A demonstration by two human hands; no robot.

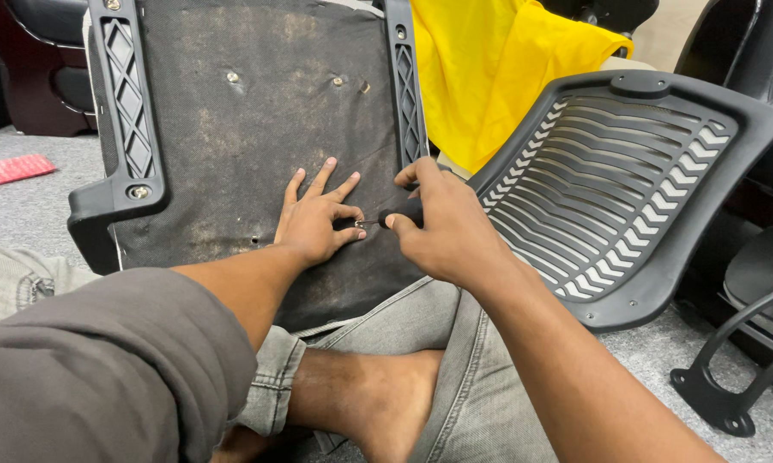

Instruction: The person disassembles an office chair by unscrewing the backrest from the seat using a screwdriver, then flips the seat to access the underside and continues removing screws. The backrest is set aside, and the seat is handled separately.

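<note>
Fingers of the left hand lie spread on the upturned chair seat — right hand pinches a black-handled screwdriver, tip at the left thumb — slatted chair back alongside.

yellow cloth behind | slatted black chair back right | red pad far left

Black slatted chair back; yellow cloth; grey carpet; red pad

A furniture repair or assembly floor, by the look of it: chair parts spread over grey carpet, an upturned seat base, a slatted black backrest, a loose armrest bracket.
</note>
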